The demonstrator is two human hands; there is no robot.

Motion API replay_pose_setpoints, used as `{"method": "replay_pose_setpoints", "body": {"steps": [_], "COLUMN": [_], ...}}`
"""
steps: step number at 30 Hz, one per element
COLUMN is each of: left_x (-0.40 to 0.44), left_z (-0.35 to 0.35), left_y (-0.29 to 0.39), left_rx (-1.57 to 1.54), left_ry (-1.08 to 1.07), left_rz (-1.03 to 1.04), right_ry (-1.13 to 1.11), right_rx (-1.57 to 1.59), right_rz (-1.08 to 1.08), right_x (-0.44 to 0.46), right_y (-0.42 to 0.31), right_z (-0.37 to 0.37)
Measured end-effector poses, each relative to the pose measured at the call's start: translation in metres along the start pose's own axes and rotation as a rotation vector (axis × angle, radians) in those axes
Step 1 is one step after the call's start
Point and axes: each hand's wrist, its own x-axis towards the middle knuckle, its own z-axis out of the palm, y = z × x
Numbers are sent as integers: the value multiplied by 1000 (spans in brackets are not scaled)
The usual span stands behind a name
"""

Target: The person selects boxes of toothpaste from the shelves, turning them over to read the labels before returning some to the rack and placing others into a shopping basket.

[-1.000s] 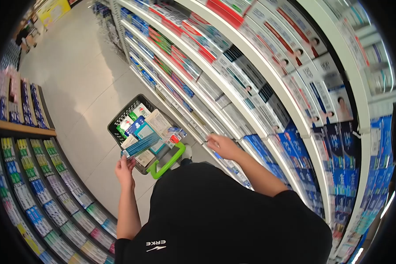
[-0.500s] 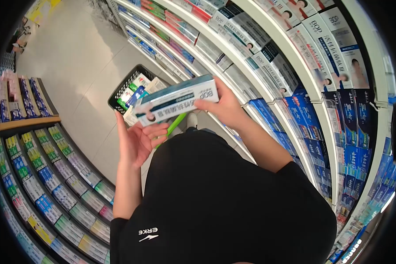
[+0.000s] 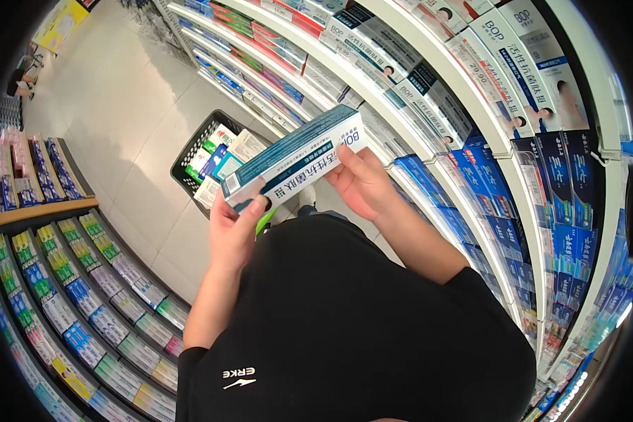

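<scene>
A long white and teal BOP box (image 3: 295,158) is held between both hands in front of my body, tilted up to the right. My left hand (image 3: 235,228) grips its lower left end, thumb across the printed front. At the upper right end, my right hand (image 3: 362,183) holds it with the thumb on the front face. Behind the box stands a dark shopping basket (image 3: 183,158) containing several packages, one of them a cream box (image 3: 250,148). Its green handle (image 3: 265,220) is mostly hidden by the box and my left hand.
Tall shelves (image 3: 496,141) of boxed goods curve along the right. A lower shelf unit (image 3: 70,302) with packaged items is at the left. Tiled floor (image 3: 130,126) runs between them; a person (image 3: 24,84) is far off at the upper left.
My left hand has gone from holding a teal box over the basket to open beside the BOP box, then closed on its end. My right hand has brought in the BOP box, now turned more upward.
</scene>
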Motion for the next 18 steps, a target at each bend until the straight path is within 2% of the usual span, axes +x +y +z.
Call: {"method": "replay_pose_setpoints", "body": {"steps": [3,4,7,9,12,15,16,18], "left_x": [2,3,4,6,16,27,30,30], "left_z": [19,21,24,11,13,4,-5,-30], "left_y": [-3,-6,-23,-25,-24,-36,-38,-73], "left_rx": [-132,-196,-183,-7,104,282,523,536], "left_ry": [84,66,61,72,-41,-233,-236,-110], "left_rz": [-10,-22,54,-39,36,101,-11,-153], "right_ry": [-25,-107,-73,-62,-73,-180,-120,-104], "right_rx": [125,131,-130,-144,-215,-575,-747,-1165], "right_rz": [13,31,10,-24,-67,-81,-199,-384], "right_x": [1,-2,-10,-8,2,7,6,6], "right_y": [13,17,23,22,13,-16,-25,-48], "right_z": [3,8,36,35,21,-1,0,-9]}}
